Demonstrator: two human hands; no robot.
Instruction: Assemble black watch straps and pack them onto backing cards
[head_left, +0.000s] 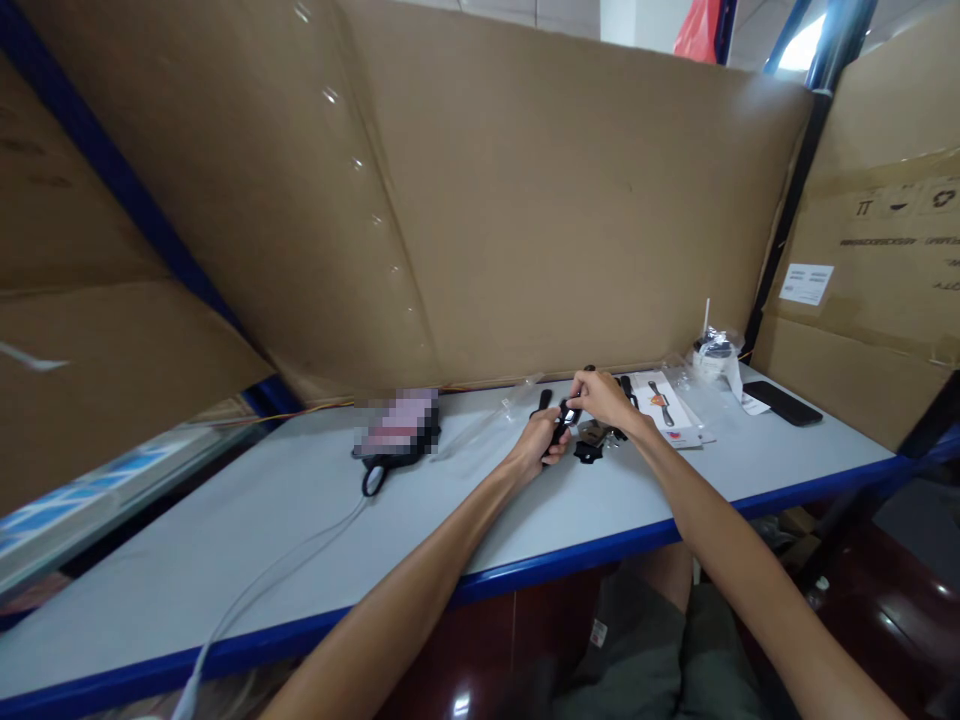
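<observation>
My left hand [541, 440] is wrapped around a slim black piece with a shiny metal part [570, 416], and part of it shows between my two hands. My right hand [602, 394] pinches at the upper end of that piece, with thumb and fingertips close together; what exactly they grip is too small to make out. Another black piece [544, 400] lies just behind my left hand. Beneath my right wrist are a flat black part [589, 453], a brown-grey part [592, 432] and some clear plastic, partly hidden by the forearm.
A printed leaflet [660, 405] picturing a black-handled tool lies to the right. Beyond it are a plastic-wrapped item [716, 350] and a black phone [782, 403]. Clear plastic wrapping [487, 425] lies left of my hands, near a blurred, cabled device [401, 455]. Cardboard [570, 210] walls the table's back.
</observation>
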